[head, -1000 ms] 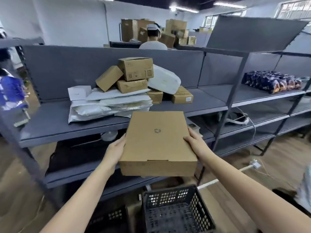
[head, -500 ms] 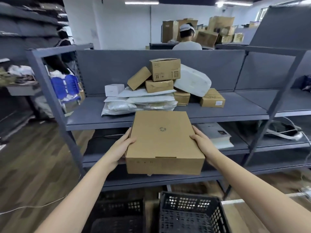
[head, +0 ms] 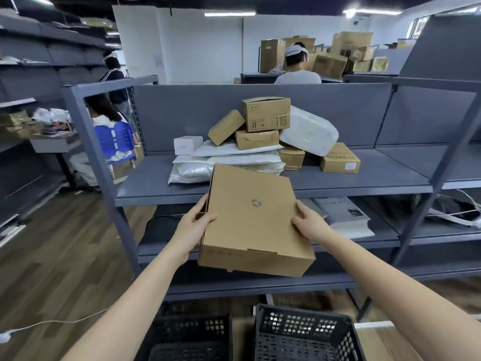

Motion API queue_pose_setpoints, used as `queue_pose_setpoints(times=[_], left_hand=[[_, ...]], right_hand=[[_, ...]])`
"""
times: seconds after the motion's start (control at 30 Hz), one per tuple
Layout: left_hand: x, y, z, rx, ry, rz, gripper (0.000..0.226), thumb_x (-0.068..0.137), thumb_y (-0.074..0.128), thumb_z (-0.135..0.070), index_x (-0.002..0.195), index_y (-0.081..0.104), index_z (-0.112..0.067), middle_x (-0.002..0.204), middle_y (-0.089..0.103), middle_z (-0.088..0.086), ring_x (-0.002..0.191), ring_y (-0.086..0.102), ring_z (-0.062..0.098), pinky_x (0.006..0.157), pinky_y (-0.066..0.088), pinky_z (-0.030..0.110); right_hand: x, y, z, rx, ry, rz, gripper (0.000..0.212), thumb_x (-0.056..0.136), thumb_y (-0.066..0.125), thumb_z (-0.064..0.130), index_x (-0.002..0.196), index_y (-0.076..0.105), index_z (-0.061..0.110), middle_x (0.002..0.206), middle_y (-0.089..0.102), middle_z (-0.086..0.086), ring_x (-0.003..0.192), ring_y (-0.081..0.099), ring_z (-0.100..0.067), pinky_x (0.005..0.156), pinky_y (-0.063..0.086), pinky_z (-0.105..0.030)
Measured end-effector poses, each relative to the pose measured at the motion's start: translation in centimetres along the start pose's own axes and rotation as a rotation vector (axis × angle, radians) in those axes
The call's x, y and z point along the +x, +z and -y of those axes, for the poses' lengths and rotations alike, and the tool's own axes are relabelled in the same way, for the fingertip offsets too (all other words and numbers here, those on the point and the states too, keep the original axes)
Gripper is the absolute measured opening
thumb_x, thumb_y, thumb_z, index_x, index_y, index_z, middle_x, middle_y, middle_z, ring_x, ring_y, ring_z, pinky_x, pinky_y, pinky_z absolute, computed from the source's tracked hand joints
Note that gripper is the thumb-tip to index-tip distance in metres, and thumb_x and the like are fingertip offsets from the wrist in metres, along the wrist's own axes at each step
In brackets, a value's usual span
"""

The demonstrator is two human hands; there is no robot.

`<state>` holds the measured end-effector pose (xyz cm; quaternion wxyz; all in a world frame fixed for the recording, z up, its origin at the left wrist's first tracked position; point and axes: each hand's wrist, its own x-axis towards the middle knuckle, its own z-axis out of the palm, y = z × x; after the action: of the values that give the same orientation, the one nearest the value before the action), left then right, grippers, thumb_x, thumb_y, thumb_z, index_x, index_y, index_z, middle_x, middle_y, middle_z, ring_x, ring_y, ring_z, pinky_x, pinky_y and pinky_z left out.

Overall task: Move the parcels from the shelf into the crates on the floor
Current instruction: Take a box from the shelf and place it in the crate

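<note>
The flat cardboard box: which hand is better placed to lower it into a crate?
Probably the right hand: the right crate lies below its side of the box. The left hand grips the other edge, so both likely share it.

We see a flat brown cardboard box [head: 256, 220] with a small grey recycling mark [head: 257, 203]. Below it, a black plastic crate [head: 304, 334] shows gridded holes.

I've got the flat cardboard box [head: 256, 220] gripped at both sides, left hand [head: 192, 229] and right hand [head: 309, 224], tilted. Beyond my fingers [head: 303, 214], the parcel pile [head: 260, 136] sits on the shelf [head: 364, 175]; below them, left crate [head: 192, 334] and right crate [head: 304, 332].
</note>
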<state>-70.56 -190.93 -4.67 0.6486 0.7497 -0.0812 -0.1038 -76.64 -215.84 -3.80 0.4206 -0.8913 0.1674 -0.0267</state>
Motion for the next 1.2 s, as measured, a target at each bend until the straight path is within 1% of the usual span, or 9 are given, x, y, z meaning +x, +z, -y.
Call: queue_pose_setpoints(times=[0.1,0.27,0.37,0.47,0.57,0.7,0.87,1.1,1.2], left_hand=[[0.1,1.1,-0.2,0.224,0.081,-0.091,0.064,0.082,0.064,-0.04,0.137,0.034,-0.053,0.132,0.056,-0.005,0.115,0.053,0.015,0.093,0.048,0.035],[-1.6,4.9,-1.9,0.736,0.266,-0.287,0.091,0.077,0.062,-0.054,0.15,0.013,-0.028,0.141,0.043,-0.005,0.128,0.035,0.023,0.092,0.042,0.039],[-2.4,6.9,-1.5,0.943,0.394,-0.357,0.09,0.075,0.063,-0.056,0.146,0.023,-0.017,0.137,0.044,-0.004,0.114,0.042,0.022,0.079,0.045,0.031],[-2.5,7.7,-0.5,1.067,0.547,-0.412,0.083,0.06,0.077,-0.045,0.128,0.047,-0.008,0.12,0.058,0.002,0.091,0.053,0.022,0.063,0.048,0.027],[-3.2,8.3,-0.4,1.127,0.637,-0.41,0.083,0.048,0.081,-0.034,0.12,0.052,-0.003,0.118,0.06,0.011,0.088,0.057,0.025,0.063,0.053,0.03],[-4.2,8.9,-0.4,1.11,0.64,-0.31,0.092,0.044,0.083,-0.039,0.123,0.049,-0.005,0.118,0.06,0.01,0.094,0.059,0.026,0.073,0.056,0.034],[-3.4,6.8,-1.3,0.744,0.486,-0.063,0.064,0.089,0.053,-0.046,0.142,0.031,-0.019,0.142,0.038,-0.004,0.13,0.033,0.015,0.109,0.03,0.029],[1.7,0.6,1.2,0.651,0.093,-0.259,0.074,0.086,0.057,-0.05,0.145,0.028,-0.014,0.146,0.037,0.009,0.134,0.031,0.03,0.108,0.027,0.041],[1.3,-0.3,1.1,0.183,-0.123,-0.059,0.066,0.082,0.063,-0.051,0.137,0.042,-0.02,0.129,0.058,0.002,0.113,0.056,0.02,0.086,0.047,0.032]], right_hand=[[0.1,1.3,2.2,-0.098,-0.048,-0.023,0.057,0.097,0.043,0.02,0.149,0.021,0.015,0.153,0.028,-0.006,0.136,0.035,-0.024,0.1,0.034,-0.029],[-0.2,3.6,7.8,0.331,0.026,-0.005,0.066,0.088,0.057,0.048,0.14,0.031,0.016,0.127,0.05,-0.004,0.107,0.057,-0.031,0.082,0.055,-0.047],[0.3,4.3,9.0,0.348,0.072,-0.098,0.085,0.076,0.065,0.056,0.136,0.025,0.01,0.124,0.052,-0.012,0.09,0.06,-0.029,0.07,0.058,-0.043],[1.1,4.3,8.7,0.368,0.111,-0.165,0.111,0.07,0.073,0.053,0.146,0.003,0.011,0.136,0.038,-0.016,0.114,0.049,-0.033,0.08,0.052,-0.043],[1.0,4.0,8.1,0.35,0.12,-0.164,0.124,0.071,0.075,0.05,0.148,-0.016,0.016,0.139,0.032,-0.016,0.117,0.044,-0.031,0.076,0.04,-0.037],[0.8,3.8,6.8,0.362,0.117,-0.159,0.107,0.075,0.07,0.045,0.147,-0.007,0.029,0.132,0.037,-0.015,0.098,0.043,-0.026,0.08,0.042,-0.037],[0.7,2.5,4.5,0.36,-0.07,-0.141,0.084,0.085,0.058,0.035,0.15,0.006,0.033,0.142,0.043,-0.003,0.118,0.047,-0.019,0.092,0.038,-0.029],[0.7,0.6,1.1,0.583,-0.07,-0.04,0.071,0.067,0.046,0.049,0.136,0.029,0.059,0.132,0.053,0.009,0.112,0.054,-0.018,0.099,0.045,-0.045],[0.6,0.7,0.0,0.616,-0.09,-0.027,0.06,0.075,0.038,0.041,0.13,0.033,0.063,0.125,0.059,0.007,0.109,0.057,-0.024,0.085,0.05,-0.04]])
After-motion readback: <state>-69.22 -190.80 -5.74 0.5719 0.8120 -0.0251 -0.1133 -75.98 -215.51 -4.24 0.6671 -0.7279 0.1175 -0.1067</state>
